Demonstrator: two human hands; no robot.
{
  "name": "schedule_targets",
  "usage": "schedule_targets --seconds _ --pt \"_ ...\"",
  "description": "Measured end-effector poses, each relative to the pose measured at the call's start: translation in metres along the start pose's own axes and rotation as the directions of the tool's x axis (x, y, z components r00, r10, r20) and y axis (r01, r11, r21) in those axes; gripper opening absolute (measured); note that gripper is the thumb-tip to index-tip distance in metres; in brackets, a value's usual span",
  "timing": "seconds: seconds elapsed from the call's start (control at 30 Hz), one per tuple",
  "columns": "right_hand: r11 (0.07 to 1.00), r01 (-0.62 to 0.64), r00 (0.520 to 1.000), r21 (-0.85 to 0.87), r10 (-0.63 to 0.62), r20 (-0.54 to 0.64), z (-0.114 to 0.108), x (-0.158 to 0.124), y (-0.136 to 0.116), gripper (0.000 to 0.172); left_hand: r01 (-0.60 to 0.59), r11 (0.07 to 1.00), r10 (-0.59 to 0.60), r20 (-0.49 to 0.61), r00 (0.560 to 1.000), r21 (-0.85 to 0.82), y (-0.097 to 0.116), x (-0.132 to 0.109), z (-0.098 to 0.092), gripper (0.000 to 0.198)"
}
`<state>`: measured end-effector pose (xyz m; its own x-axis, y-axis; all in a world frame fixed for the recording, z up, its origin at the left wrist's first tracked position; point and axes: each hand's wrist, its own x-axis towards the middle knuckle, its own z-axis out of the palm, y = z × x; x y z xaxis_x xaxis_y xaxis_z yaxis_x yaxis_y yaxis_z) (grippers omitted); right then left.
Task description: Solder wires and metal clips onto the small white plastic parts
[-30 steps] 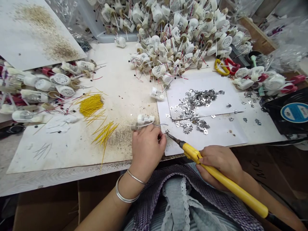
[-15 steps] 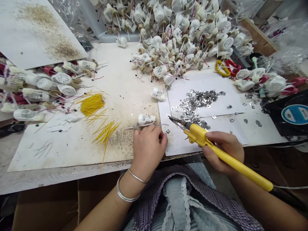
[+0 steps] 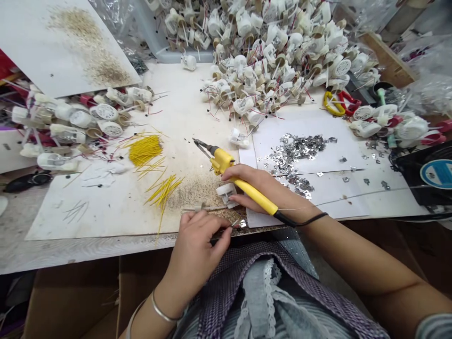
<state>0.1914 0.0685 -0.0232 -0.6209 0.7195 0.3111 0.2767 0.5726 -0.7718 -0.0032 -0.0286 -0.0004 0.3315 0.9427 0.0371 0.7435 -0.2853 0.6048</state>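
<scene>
My right hand [image 3: 259, 188] is wrapped round a yellow soldering tool [image 3: 254, 195], its dark tip pointing up and left over the board. Just beneath the tool, that hand's fingertips touch a small white plastic assembly [image 3: 226, 194]. Lower down, near the board's front edge, my left hand [image 3: 203, 240] pinches a thin piece [image 3: 234, 223] between thumb and forefinger. A small shiny metal tab [image 3: 242, 223] lies at the end of this piece. To the left are thin yellow sticks [image 3: 144, 149] in a bundle and a looser group [image 3: 164, 190].
A large heap of white assemblies [image 3: 278, 56] with red wires fills the back. Metal tabs [image 3: 300, 150] are scattered on white paper at the right. Yellow-handled scissors [image 3: 334, 104] and a black reel with a blue label [image 3: 438, 173] lie farther right. More assemblies [image 3: 102, 113] sit left.
My right hand and the tool have moved left, over the white assembly. My left hand has shifted down and left, towards the front edge. The camera view has shifted slightly.
</scene>
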Motion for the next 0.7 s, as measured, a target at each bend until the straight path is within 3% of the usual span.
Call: schedule_targets --seconds 0.17,0.37,0.5,0.57,0.63,0.7 --pt "0.997 -0.053 0.998 -0.048 0.052 -0.027 0.009 -0.006 -0.008 0.036 0.066 0.993 -0.049 -0.161 0.986 0.102 -0.007 0.006 0.000 0.008" --pt "0.976 -0.160 0.960 -0.149 0.119 -0.255 0.003 -0.034 -0.022 0.028 0.086 0.992 -0.055 -0.305 0.951 0.092 -0.001 0.020 0.009 0.007" --pt "0.987 -0.096 0.930 -0.130 0.043 -0.365 -0.010 -0.062 -0.035 0.013 0.080 0.994 -0.051 -0.310 0.949 0.079 -0.001 0.025 0.012 0.009" --pt "0.992 -0.076 0.926 -0.105 0.031 -0.375 -0.014 -0.080 -0.039 0.020 0.091 0.992 -0.059 -0.318 0.946 0.088 -0.001 0.026 0.012 0.010" --pt "0.995 -0.080 0.898 -0.054 0.048 -0.436 -0.016 -0.097 -0.041 0.037 0.104 0.990 -0.068 -0.322 0.944 0.094 -0.002 0.026 0.012 0.011" --pt "0.995 -0.086 0.900 -0.040 0.061 -0.432 -0.016 -0.110 -0.041 0.050 0.115 0.990 -0.085 -0.316 0.945 0.079 -0.002 0.026 0.011 0.014"
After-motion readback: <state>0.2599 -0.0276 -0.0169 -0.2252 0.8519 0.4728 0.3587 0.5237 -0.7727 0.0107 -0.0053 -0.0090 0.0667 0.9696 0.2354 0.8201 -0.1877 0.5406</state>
